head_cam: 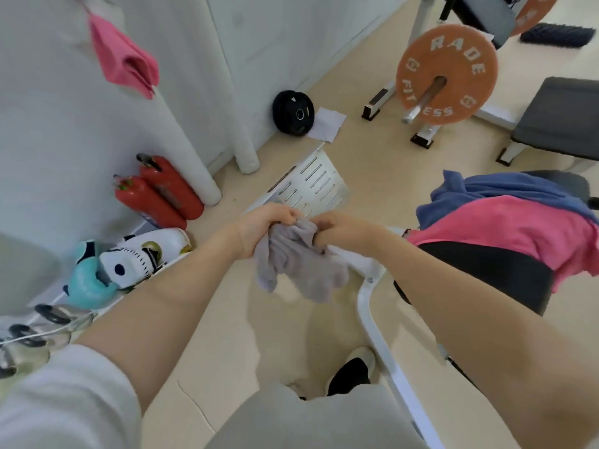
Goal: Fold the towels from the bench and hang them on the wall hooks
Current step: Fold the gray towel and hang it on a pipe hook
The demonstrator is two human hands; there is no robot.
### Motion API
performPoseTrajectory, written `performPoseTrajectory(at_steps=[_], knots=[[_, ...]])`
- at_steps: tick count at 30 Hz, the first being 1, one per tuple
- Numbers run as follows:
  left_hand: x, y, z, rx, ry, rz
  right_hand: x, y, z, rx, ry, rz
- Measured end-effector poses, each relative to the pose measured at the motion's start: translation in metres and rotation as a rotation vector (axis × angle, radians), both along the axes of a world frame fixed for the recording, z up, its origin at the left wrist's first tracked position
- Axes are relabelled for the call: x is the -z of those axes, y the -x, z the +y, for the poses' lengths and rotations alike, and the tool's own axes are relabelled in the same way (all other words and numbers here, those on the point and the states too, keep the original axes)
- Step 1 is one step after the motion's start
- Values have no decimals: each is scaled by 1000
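A small grey towel (298,264) hangs bunched in mid-air in front of me. My left hand (269,226) grips its upper left edge and my right hand (343,231) grips its upper right edge, knuckles close together. To the right, a black padded bench (486,273) carries a pink towel (518,231) with a blue towel (505,192) lying behind it. High on the white wall at upper left, a folded pink towel (126,59) hangs from a hook; the hook itself is barely visible.
Two red fire extinguishers (162,192) stand by the wall. Boxing gloves (129,264) and dumbbells (45,322) lie at left. A white bench frame (382,338) runs beside my shoe (351,371). An orange weight plate (445,74), a black plate (293,113) and another bench (560,121) stand farther off.
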State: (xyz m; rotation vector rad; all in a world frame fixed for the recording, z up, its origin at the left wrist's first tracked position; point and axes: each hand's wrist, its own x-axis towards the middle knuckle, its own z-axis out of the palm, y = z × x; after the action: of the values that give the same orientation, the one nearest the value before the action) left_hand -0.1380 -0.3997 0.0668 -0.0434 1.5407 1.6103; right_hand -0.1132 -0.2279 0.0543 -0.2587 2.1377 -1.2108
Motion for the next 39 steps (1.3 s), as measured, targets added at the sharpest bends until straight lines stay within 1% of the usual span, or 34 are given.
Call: performPoseTrajectory(at_steps=[1,2,4,5,7,9,11,13,14,15,16,17,18,19,20,21,22,23,25,26,27,30,33,34,36,39], knots=[[2,-5,-17,-10,79,47,4,0,-13,3,-4,9],[4,-10,-33,-18,175,111,6,-1,-25,1,-55,47],[12,-21,-66,13,394,242,12,-3,-46,-7,-199,191],[17,-27,-82,36,483,280,13,-5,-56,-8,-241,269],[25,-40,-107,38,607,287,13,-10,-74,6,-266,367],[32,-50,-125,-17,687,290,17,-15,-87,27,-234,334],[42,-55,-139,-50,814,376,20,-22,-98,66,-175,253],[47,-58,-146,-112,955,499,20,-26,-107,34,-237,286],[50,-58,-148,-215,983,524,18,-27,-113,-7,-305,320],[49,-58,-147,-375,956,517,16,-27,-120,-30,-350,347],[48,-57,-144,-579,884,482,13,-28,-126,-28,-362,369],[44,-55,-139,-770,782,435,11,-27,-130,-3,-345,393],[37,-54,-132,-901,654,373,8,-27,-134,33,-318,428],[27,-54,-124,-947,511,302,6,-27,-137,79,-283,467],[18,-55,-117,-929,367,254,4,-28,-140,129,-233,492],[9,-55,-110,-856,262,239,1,-28,-143,173,-175,506],[1,-57,-104,-743,202,256,-1,-28,-145,212,-120,512],[-8,-59,-99,-596,206,308,-3,-27,-146,253,-72,520],[-17,-59,-95,-309,356,463,-7,-24,-143,340,-21,524],[-20,-59,-95,-219,433,530,-7,-22,-140,358,-19,525],[-21,-59,-96,-171,489,603,-7,-20,-137,347,-30,524],[-21,-54,-94,-197,614,824,-6,-12,-131,270,-38,480],[-21,-40,-88,-207,816,920,-10,-1,-123,293,-17,424],[-22,-33,-86,-227,863,924,-11,4,-119,286,-3,417],[-24,-19,-79,-340,875,887,-17,14,-110,236,35,401],[-29,5,-67,-562,777,772,-32,31,-95,153,197,271]])
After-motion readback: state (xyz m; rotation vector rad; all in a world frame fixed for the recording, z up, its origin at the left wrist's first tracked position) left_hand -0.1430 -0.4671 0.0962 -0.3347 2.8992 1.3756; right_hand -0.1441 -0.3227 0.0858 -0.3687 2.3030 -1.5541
